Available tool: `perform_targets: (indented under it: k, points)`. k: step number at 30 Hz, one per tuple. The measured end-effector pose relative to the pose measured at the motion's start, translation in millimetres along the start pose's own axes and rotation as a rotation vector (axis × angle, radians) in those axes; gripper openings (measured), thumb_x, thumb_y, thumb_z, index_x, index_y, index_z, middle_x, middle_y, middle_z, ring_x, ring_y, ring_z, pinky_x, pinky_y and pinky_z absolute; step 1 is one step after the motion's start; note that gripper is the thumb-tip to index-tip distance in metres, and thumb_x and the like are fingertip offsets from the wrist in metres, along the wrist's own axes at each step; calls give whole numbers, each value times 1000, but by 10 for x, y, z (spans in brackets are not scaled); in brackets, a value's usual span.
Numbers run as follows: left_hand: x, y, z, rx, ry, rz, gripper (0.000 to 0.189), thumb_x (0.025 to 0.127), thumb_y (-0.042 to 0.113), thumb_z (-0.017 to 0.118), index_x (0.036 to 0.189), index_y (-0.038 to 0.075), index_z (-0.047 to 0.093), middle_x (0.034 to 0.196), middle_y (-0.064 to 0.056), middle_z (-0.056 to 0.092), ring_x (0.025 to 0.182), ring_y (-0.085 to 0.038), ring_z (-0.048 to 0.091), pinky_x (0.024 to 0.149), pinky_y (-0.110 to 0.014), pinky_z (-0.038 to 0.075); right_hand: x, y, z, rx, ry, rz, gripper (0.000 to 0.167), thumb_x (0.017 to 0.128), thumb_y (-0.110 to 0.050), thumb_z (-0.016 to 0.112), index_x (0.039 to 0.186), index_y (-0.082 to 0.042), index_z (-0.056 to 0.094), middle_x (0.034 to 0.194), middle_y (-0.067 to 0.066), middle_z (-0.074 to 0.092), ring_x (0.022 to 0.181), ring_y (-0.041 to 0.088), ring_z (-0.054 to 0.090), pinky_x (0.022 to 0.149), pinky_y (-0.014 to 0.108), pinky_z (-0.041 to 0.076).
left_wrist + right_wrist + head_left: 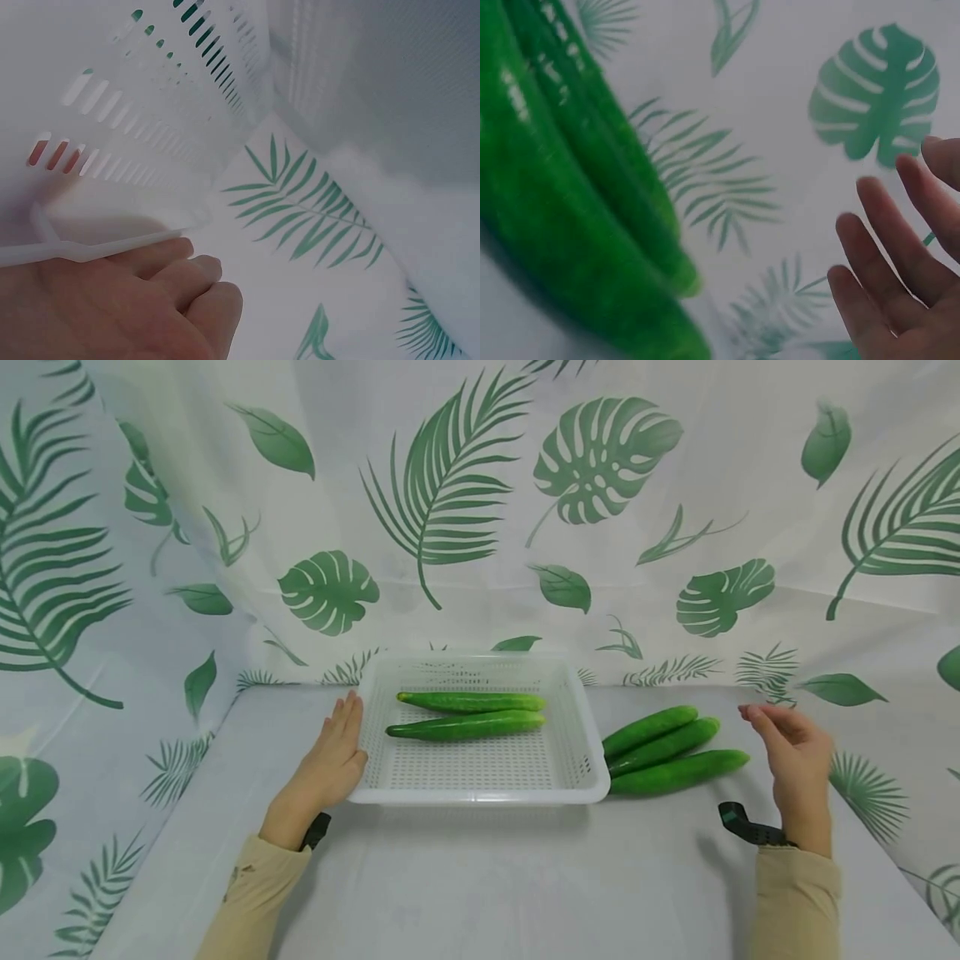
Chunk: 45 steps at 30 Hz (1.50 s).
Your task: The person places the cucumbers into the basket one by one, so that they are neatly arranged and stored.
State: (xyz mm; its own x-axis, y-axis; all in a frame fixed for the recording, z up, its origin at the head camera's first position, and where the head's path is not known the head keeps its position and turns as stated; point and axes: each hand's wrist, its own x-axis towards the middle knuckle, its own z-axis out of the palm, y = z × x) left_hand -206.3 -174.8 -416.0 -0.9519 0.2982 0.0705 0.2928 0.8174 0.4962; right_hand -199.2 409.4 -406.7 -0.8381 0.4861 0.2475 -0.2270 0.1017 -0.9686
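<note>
A white plastic basket [480, 796] with perforated walls stands in the middle of the table, and two green cucumbers [465, 726] lie side by side on its floor. My left hand [330, 760] rests along the basket's left side with its fingers extended; the left wrist view shows the fingers [184, 277] at the rim. Three more cucumbers [678, 772] lie fanned out on the table against the basket's right side. To the right of their tips is my right hand [798, 752], held up with loosely bent fingers and nothing in them. In the right wrist view those fingers [885, 255] are apart from the cucumbers.
The white table [487, 877] runs toward me in front of the basket. Behind it hangs a white curtain [480, 610] with a green leaf print, which also closes off the left and right sides. Dark wrist cameras [750, 828] sit on both wrists.
</note>
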Motion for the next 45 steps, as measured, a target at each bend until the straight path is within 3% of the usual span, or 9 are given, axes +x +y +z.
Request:
perform_targets:
  k: [5,9,13,18,23,29,37,42,45]
  points:
    - [5,-18,6,3,-1,-3,71,96,8,35,155,-6,-2,164,-20,-7,150,-34,-11,120,-54,2,31,303,-171,-106,-67,170,31,96,-24,65,126,-13,67,109,-17,62,105,0,51,109,21,28]
    - [11,-31,12,-4,-3,-4,72,96,8,35,155,-6,-3,164,-20,-8,150,-33,-12,120,-54,1,30,495,-238,-311,-210,279,53,99,-40,57,147,-19,49,136,-2,48,129,11,39,121,37,14]
    - [14,-41,22,-8,-8,-6,72,96,9,35,156,-6,-3,164,-18,-9,150,-33,-12,120,-54,1,17,587,-248,-405,-286,300,66,99,-44,55,153,-11,37,146,8,39,140,17,29,118,30,21]
    - [17,-39,23,-14,-3,3,71,96,8,35,156,-6,-2,164,-17,-10,150,-34,-11,120,-55,1,-14,625,-317,-428,-344,293,68,98,-45,57,154,-11,37,143,0,41,143,20,22,120,38,16]
    - [12,-32,20,-12,5,8,71,96,8,35,155,-7,-1,164,-18,-9,150,-35,-10,119,-56,2,-28,679,-455,-452,-443,259,65,97,-36,64,153,-18,39,127,-20,47,122,4,39,96,14,32]
    - [12,-35,21,-8,14,11,71,95,6,36,155,-8,0,164,-19,-7,150,-36,-9,119,-57,3,-30,709,-565,-334,-522,233,67,92,-12,71,151,-14,42,119,-31,51,104,-18,49,81,4,39]
    - [9,-37,21,-16,19,15,71,95,7,35,155,-8,0,164,-20,-7,150,-36,-9,119,-57,3,-29,738,-629,-130,-482,266,59,87,4,71,141,-16,55,111,-24,64,99,-8,59,79,7,46]
    - [7,-29,19,-16,24,20,71,95,7,35,155,-8,1,164,-21,-6,150,-37,-8,119,-58,3,-53,812,-691,234,-507,271,62,86,25,56,136,-12,59,116,-7,68,103,4,64,86,15,52]
    - [6,-32,20,-15,23,18,71,95,7,35,155,-8,0,164,-20,-6,150,-37,-8,119,-57,3,-64,837,-717,343,-534,269,63,85,29,50,135,-9,60,117,0,68,103,8,65,86,18,53]
